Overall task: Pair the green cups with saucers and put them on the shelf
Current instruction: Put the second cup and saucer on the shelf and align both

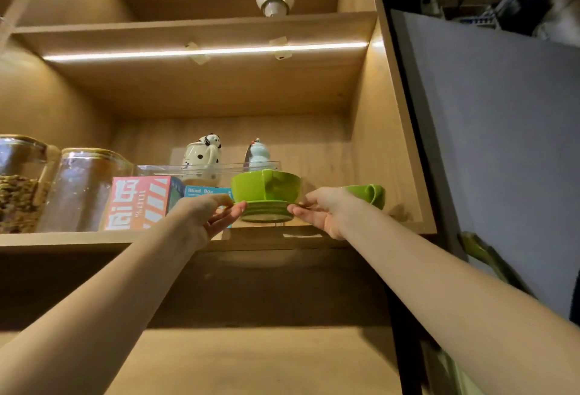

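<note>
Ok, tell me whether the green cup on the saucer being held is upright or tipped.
Upright. The green cup sits level on the saucer, rim up, while the left hand and right hand hold the saucer's edges.

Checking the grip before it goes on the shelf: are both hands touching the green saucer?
Touching. The head view shows the left hand pinching the green saucer at its left rim and the right hand at its right rim, with the green cup on it.

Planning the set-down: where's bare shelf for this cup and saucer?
Bare board lies under the held saucer, between the Blind Box carton and the second green cup. A bare strip borders the right wall. Left is crowded: pink box, jars.
</note>
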